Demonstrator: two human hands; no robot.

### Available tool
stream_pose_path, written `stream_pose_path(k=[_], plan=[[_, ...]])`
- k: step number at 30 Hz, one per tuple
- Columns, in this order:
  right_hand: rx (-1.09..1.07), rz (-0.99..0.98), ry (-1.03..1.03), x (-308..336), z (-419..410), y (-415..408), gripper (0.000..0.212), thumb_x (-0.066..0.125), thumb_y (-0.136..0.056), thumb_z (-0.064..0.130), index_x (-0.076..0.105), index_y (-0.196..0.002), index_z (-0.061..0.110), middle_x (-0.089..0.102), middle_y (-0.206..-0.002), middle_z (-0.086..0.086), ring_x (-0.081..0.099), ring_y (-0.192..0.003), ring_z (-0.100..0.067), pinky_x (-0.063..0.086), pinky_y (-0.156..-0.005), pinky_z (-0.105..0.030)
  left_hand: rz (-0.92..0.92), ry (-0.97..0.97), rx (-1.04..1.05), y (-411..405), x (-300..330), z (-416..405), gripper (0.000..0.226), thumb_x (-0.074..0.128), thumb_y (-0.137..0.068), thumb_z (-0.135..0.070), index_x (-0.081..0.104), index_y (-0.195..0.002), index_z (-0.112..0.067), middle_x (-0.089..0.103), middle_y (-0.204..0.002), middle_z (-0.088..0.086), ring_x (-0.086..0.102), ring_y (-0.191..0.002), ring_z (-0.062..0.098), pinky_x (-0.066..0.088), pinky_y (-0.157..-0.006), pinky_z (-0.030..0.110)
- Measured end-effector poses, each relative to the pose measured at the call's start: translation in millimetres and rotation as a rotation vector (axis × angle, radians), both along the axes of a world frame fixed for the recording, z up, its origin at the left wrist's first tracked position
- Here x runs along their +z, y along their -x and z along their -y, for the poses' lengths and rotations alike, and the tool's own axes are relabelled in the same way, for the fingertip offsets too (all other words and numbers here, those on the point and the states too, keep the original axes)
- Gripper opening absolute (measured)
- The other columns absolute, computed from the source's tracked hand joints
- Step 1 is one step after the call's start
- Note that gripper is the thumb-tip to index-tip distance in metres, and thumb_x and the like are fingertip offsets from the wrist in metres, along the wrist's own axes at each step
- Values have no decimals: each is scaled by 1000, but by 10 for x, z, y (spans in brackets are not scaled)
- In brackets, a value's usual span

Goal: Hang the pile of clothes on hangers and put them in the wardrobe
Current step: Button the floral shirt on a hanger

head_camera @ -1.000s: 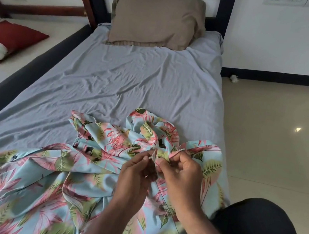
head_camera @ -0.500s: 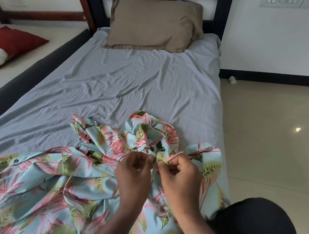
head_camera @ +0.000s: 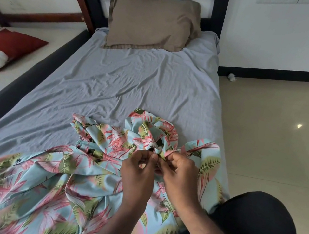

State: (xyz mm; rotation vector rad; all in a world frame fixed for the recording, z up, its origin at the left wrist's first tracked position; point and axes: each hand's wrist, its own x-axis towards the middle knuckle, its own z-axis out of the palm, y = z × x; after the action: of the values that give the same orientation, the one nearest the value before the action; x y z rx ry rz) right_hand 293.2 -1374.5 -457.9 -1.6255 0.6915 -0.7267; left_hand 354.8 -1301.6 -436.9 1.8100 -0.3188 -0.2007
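Observation:
A light-blue shirt with pink and green leaf print (head_camera: 52,185) lies crumpled across the near end of the bed (head_camera: 134,85). Its collar end is bunched up near the bed's right side. My left hand (head_camera: 138,173) and my right hand (head_camera: 177,171) meet at that bunch, each pinching the shirt's front edge by a dark button. The fingertips of both hands touch. No hanger and no wardrobe are in view.
A brown pillow (head_camera: 151,20) leans on the dark headboard. A second bed at the left carries a red and white cushion (head_camera: 3,48). Beige tiled floor (head_camera: 269,136) lies to the right. My dark-trousered knee (head_camera: 258,226) fills the lower right corner.
Both hands stay at the shirt's button edge, fingers shifting slightly. The camera has tilted a little, so the scene sits lower in view.

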Motion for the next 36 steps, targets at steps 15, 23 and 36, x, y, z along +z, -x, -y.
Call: stream_pose_path(k=[15,23,36], plan=[[48,70,17,-6,37,14,19,70,-90,-4,79,-99,10,78,-90,7,76,-80,-10,63,-72,-30,-73,19,8,-28,125,-55,16,69,-90,-4,74,-76,-11,71,-63,-5,63,-54,1,48,-54,18],[-9,9,342,66,19,73,6,72,-92,15,78,-90,16,75,-76,10,70,-72,1,55,-61,-16,26,-85,-52,19,80,-53,14,71,-87,-16,75,-74,-15,69,-62,-10,63,-59,2,49,-59,25],[24,89,248,84,-8,39,12,73,-90,7,68,-81,13,67,-71,10,65,-67,-8,51,-60,-21,-250,73,-86,-92,64,-42,29,58,-99,-11,66,-73,-2,61,-64,8,55,-61,19,44,-56,31]])
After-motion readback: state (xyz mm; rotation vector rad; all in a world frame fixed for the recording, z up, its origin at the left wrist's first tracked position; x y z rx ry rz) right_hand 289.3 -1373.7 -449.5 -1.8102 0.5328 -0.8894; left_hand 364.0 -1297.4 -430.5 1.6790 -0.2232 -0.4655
